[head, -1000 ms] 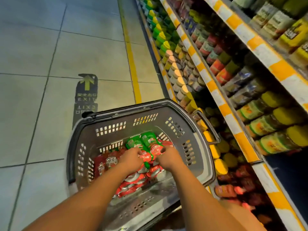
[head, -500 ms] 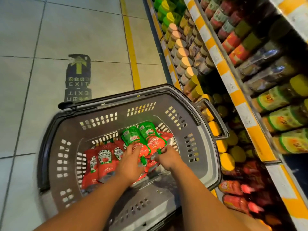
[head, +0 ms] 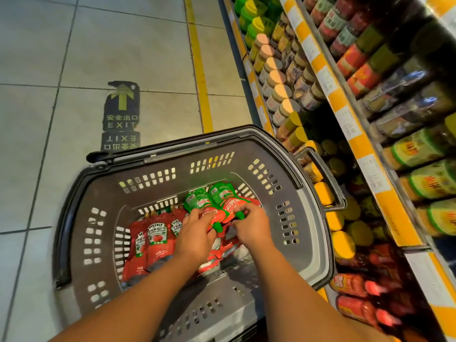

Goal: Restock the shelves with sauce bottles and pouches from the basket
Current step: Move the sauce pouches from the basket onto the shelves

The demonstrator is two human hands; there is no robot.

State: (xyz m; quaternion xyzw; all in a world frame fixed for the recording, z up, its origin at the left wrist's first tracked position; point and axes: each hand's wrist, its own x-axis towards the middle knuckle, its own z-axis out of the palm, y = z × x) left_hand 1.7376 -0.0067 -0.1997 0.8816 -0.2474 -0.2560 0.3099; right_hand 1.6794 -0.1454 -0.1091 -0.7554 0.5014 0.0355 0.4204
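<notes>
Pouches [head: 212, 206] with green tops are held inside the basket [head: 313, 233], above the red Heinz pouches [head: 155, 240] lying on its floor. One is gripped by the left hand [head: 197, 233], the other is pinched near its green cap by the right hand [head: 251, 228]. Soft, light and probably slippery they are judged; the stiff spout is the better hold. Compared with before, the shelves [head: 345, 114] are seen closer and the pouches slightly higher.

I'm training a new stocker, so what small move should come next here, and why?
Probably lift both pouches up out of the basket toward the shelf. The left hand grips the left green-capped pouch, the right hand pinches the right pouch near its cap, and both pouches still sit inside the basket.
</notes>
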